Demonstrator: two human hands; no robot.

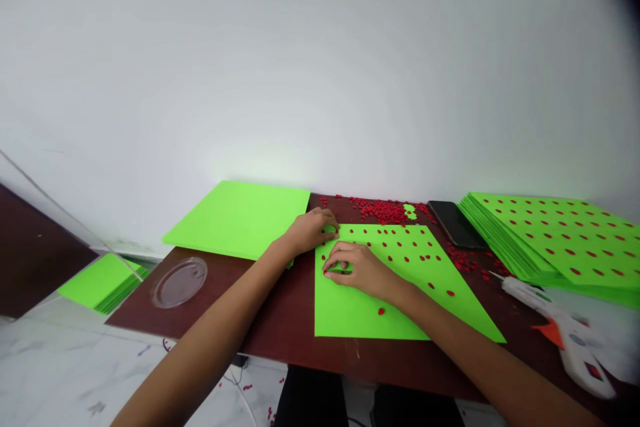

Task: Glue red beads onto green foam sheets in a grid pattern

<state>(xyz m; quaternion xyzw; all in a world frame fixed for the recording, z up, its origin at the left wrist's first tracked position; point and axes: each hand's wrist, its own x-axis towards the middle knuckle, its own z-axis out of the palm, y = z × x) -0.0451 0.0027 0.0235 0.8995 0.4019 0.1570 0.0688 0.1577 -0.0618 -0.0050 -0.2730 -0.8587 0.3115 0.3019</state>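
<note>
A bright green sheet (400, 320) lies on the dark red table, with red dots in rows over its upper part and a few lower down. My left hand (314, 229) rests at the sheet's upper left corner, fingers curled with the tips on its edge; whether they hold anything is hidden. Over the left part of the sheet, my right hand (353, 267) pinches a small red dot (326, 273) between thumb and fingertip, close to the left edge. Loose red dots (383, 209) are heaped behind the sheet, with small green pieces (410, 211) beside them.
Plain green sheets (240, 217) lie at the left, beside a clear round lid (180, 282). At the right are a black phone (456, 223), a stack of dotted green sheets (565, 233) and a white glue gun (565, 330). More green sheets (100, 280) sit lower left.
</note>
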